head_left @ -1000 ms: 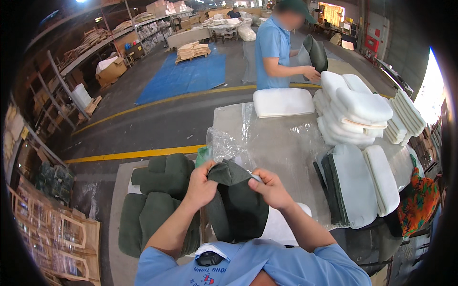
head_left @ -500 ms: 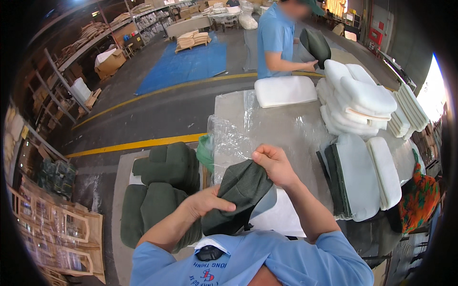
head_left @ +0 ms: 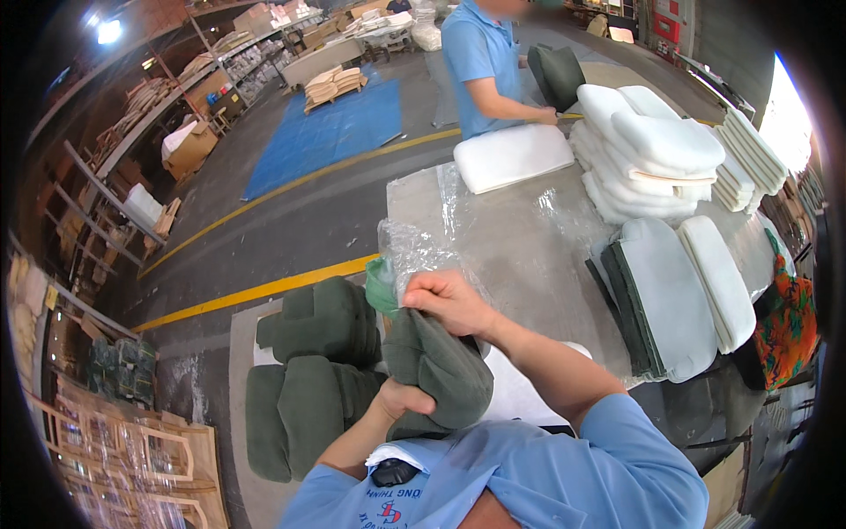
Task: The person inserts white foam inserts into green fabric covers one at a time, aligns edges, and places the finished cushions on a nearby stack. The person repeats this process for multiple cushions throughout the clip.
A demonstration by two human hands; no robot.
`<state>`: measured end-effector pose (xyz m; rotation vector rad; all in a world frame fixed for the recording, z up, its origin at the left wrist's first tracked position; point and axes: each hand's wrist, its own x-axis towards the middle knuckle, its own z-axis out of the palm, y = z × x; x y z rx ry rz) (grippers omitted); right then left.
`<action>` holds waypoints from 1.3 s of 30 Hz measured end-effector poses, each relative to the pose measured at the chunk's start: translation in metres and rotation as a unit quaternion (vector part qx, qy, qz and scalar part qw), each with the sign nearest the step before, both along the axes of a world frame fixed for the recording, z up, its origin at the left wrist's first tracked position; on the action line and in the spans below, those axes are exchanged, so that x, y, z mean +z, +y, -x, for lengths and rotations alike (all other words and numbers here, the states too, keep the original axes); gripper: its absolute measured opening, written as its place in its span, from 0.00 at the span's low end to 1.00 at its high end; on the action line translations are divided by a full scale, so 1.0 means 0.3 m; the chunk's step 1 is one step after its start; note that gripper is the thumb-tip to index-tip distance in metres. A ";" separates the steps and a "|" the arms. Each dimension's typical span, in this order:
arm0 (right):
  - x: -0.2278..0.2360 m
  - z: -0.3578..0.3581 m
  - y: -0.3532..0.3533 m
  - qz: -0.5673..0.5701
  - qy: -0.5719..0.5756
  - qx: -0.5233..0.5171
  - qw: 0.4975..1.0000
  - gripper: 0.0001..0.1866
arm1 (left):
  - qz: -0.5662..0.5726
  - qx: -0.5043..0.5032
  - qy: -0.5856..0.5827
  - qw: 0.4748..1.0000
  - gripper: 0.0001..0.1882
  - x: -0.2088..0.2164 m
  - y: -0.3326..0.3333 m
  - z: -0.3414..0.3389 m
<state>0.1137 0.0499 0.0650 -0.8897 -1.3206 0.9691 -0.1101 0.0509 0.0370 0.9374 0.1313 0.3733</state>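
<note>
Close to my body I hold a dark green fabric cushion cover, folded and creased. The fingers of my right hand pinch its upper edge. Lower down, my left hand grips its left side, thumb on top and the other fingers hidden by the cloth. Part of the cover lies against my shirt, and I cannot see whether padding is inside. Just beyond my right forearm, a white pad or sheet lies partly covered.
Stacked green cushions stand on the left, beside a green bag. The plastic-covered table carries a white pad pile and grey-green covers on the right. Across it a co-worker handles a dark green cushion.
My right hand has drawn the cover's upper edge to the left, and the cloth has turned and bunched. The co-worker's cushion has shifted. My view has tilted slightly.
</note>
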 end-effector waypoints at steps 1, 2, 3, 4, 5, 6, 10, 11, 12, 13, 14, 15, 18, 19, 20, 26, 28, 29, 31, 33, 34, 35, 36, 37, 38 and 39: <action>0.006 0.009 0.001 0.050 0.014 0.016 0.999 0.12 | 0.080 -0.014 -0.041 0.996 0.43 -0.009 0.015 -0.030; 0.017 0.000 0.001 0.050 -0.009 -0.032 0.998 0.12 | 0.159 -0.028 -0.080 0.984 0.43 -0.013 0.029 -0.047; 0.031 -0.014 0.006 0.049 -0.031 -0.078 0.995 0.12 | 0.198 -0.013 -0.005 0.980 0.42 -0.001 0.057 -0.031; 0.033 -0.038 0.005 0.052 -0.057 -0.129 0.989 0.13 | 0.201 0.023 -0.036 0.979 0.41 0.038 0.055 -0.065; 0.024 -0.074 -0.009 -0.026 -0.123 -0.242 0.962 0.13 | 0.201 0.058 -0.072 0.975 0.40 0.094 0.051 -0.105; 0.012 -0.113 -0.039 -0.036 -0.121 -0.303 0.945 0.14 | 0.202 0.094 -0.108 0.969 0.39 0.122 0.053 -0.134; 0.046 -0.094 -0.182 -0.104 -0.161 -0.346 0.918 0.17 | 0.097 0.206 -0.149 0.962 0.40 0.147 0.131 -0.093; 0.050 -0.083 -0.210 -0.124 -0.192 -0.323 0.919 0.19 | 0.094 0.217 -0.174 0.956 0.41 0.162 0.140 -0.112; 0.061 -0.075 -0.213 -0.120 -0.189 -0.324 0.919 0.22 | 0.090 0.228 -0.199 0.949 0.42 0.179 0.146 -0.141; 0.073 -0.071 -0.221 -0.114 -0.188 -0.329 0.918 0.25 | 0.088 0.236 -0.224 0.941 0.43 0.186 0.144 -0.164; 0.080 -0.071 -0.224 -0.108 -0.187 -0.333 0.918 0.28 | 0.100 0.236 -0.221 0.941 0.43 0.189 0.139 -0.169; 0.084 -0.122 -0.206 -0.063 -0.157 -0.271 0.948 0.32 | 0.111 0.237 -0.219 0.940 0.42 0.191 0.134 -0.171; 0.103 -0.233 -0.181 -0.090 -0.159 -0.146 0.972 0.32 | 0.108 0.228 -0.182 0.950 0.41 0.172 0.120 -0.164; 0.107 -0.225 -0.179 -0.112 -0.167 -0.125 0.972 0.21 | 0.097 0.227 -0.167 0.955 0.40 0.167 0.120 -0.152; 0.095 -0.212 -0.172 -0.100 -0.151 -0.106 0.978 0.17 | 0.096 0.247 -0.155 0.952 0.40 0.159 0.121 -0.138; 0.051 -0.177 -0.146 0.013 -0.085 -0.118 0.989 0.10 | 0.081 0.241 -0.224 0.941 0.35 0.193 0.130 -0.059; 0.066 -0.181 -0.144 0.020 -0.066 -0.109 0.992 0.09 | 0.062 0.251 -0.239 0.936 0.37 0.205 0.154 -0.036; 0.065 -0.183 -0.144 0.010 -0.037 -0.111 0.993 0.09 | 0.058 0.198 -0.304 0.930 0.38 0.228 0.157 -0.046; 0.039 -0.180 -0.155 -0.019 0.029 -0.120 0.992 0.08 | 0.043 0.179 -0.325 0.927 0.38 0.251 0.166 -0.013; -0.054 -0.198 -0.191 0.003 0.102 -0.222 0.970 0.09 | 0.024 0.173 -0.347 0.921 0.37 0.260 0.177 -0.004; -0.111 -0.206 -0.211 0.016 0.138 -0.275 0.951 0.10 | 0.015 0.176 -0.354 0.918 0.37 0.248 0.184 -0.008; -0.167 -0.206 -0.232 0.039 0.131 -0.318 0.938 0.15 | 0.007 0.179 -0.358 0.916 0.36 0.236 0.191 -0.010; -0.217 -0.200 -0.248 0.060 0.127 -0.358 0.923 0.20 | 0.010 0.207 -0.333 0.920 0.35 0.225 0.193 0.007; -0.251 -0.185 -0.266 0.080 0.121 -0.399 0.906 0.25 | 0.012 0.235 -0.309 0.921 0.33 0.205 0.197 0.031; -0.259 -0.126 -0.286 0.224 0.159 -0.314 0.909 0.37 | -0.004 0.247 -0.308 0.919 0.32 0.206 0.191 0.043; -0.238 -0.056 -0.314 0.314 0.248 -0.191 0.896 0.45 | -0.017 0.256 -0.308 0.916 0.31 0.202 0.189 0.048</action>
